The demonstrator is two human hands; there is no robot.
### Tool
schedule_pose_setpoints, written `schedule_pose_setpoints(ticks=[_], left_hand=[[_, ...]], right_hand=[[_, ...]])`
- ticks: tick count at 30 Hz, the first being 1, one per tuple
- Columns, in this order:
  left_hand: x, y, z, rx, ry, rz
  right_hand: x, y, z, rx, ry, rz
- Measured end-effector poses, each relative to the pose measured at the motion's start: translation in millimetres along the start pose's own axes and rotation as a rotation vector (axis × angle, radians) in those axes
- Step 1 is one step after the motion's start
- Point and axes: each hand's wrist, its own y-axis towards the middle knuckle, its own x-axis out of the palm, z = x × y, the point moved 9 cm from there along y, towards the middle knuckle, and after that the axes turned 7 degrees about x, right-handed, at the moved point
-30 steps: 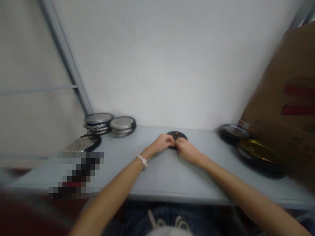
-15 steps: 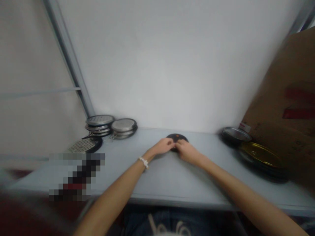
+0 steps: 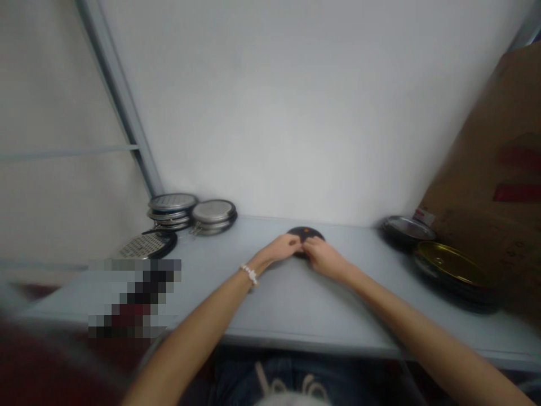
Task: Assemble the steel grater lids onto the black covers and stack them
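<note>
One dark round disc (image 3: 305, 232) with an orange dot, lying flat on the tabletop (image 3: 296, 321). Our left hand (image 3: 280, 248) and right hand (image 3: 324, 260) meet at its near edge, both curled against it (whether they truly grip it, we cannot tell). Further left: two stacks of metal tins (image 3: 213, 211) and a grater disc (image 3: 147, 246). Further right: a dark lid (image 3: 406, 231) and a gold-lined lid (image 3: 452, 268), near a cardboard box (image 3: 486, 169). Risks: a slack hold could let the smooth disc skid, and a wide sweep could topple the stacks.
</note>
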Motion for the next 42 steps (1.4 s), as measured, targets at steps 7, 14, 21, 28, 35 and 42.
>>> schedule_pose_setpoints(ticks=[7,14,21,28,35,42], left_hand=[[4.1,2,-2,0.013,-0.035,-0.053],[8.9,7,-3,0.031,-0.046,-0.079],[12.1,9,-5,0.029,-0.030,-0.068],[10.1,4,-6,-0.031,0.052,0.010],[3.7,-2,8,-0.107,0.188,0.108],[-5.7,-17,60,0.147,0.462,0.155]], right_hand=[[-1,3,2,0.012,0.027,-0.028],[-1,6,5,-0.045,0.065,-0.029],[-5,0,7,-0.053,0.088,-0.006],[-8,-8,10,-0.026,0.108,0.073],[-10,-12,23,0.047,0.225,0.093],[-34,7,37,0.213,0.299,0.214]])
